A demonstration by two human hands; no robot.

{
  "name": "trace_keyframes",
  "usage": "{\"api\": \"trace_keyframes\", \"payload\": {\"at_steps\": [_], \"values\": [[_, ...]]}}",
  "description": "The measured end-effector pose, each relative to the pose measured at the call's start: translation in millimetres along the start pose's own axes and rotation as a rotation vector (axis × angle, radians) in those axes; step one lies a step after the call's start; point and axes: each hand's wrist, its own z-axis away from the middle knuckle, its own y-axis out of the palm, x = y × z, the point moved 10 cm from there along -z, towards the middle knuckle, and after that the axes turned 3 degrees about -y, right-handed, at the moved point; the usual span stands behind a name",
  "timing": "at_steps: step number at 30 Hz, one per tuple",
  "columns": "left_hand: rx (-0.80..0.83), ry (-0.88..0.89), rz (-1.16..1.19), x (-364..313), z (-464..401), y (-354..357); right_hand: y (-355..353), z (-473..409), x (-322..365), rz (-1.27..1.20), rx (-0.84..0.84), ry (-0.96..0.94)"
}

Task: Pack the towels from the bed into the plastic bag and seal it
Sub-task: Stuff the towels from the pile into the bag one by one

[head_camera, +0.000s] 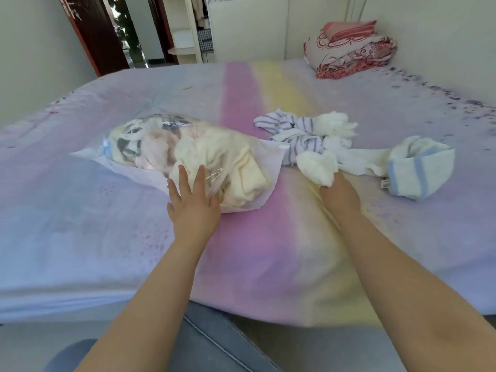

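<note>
A clear plastic bag (271,154) lies on the bed, stuffed with cream, pink and patterned towels. My left hand (192,204) rests flat on the bag's near open end, fingers spread over the plastic. My right hand (339,194) grips a white towel (318,165) just right of the bag's mouth. Behind it lie a purple-striped white towel (290,130), a fluffy white towel (335,126) and, further right, a white towel with blue stripes (418,167).
The bed (107,224) has a pastel sheet; its near edge runs across the lower frame above my knees. Folded red-patterned bedding (351,53) sits at the far right corner. A dark door (94,33) and a shelf stand beyond the bed.
</note>
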Motion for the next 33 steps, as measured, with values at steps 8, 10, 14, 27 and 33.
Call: {"api": "trace_keyframes", "payload": {"at_steps": [8, 10, 14, 27, 33], "values": [[-0.169, 0.154, 0.029, -23.1, 18.0, -30.4, -2.6, 98.8, 14.7, -0.227, -0.008, -0.154], [-0.176, 0.165, 0.041, -19.1, 20.4, -34.5, -2.8, 103.8, 20.6, -0.252, 0.0, -0.134], [-0.117, 0.153, 0.149, -11.9, 23.7, -34.3, -1.8, 112.3, 56.6, -0.266, 0.034, -0.125], [-0.011, 0.089, 0.294, -9.7, 22.9, -36.2, 54.4, 102.7, 207.1, -0.111, 0.519, -0.33], [-0.003, 0.103, 0.207, -29.7, 7.3, -31.0, 80.2, 123.7, 230.5, -0.324, 0.399, -0.75]]}}
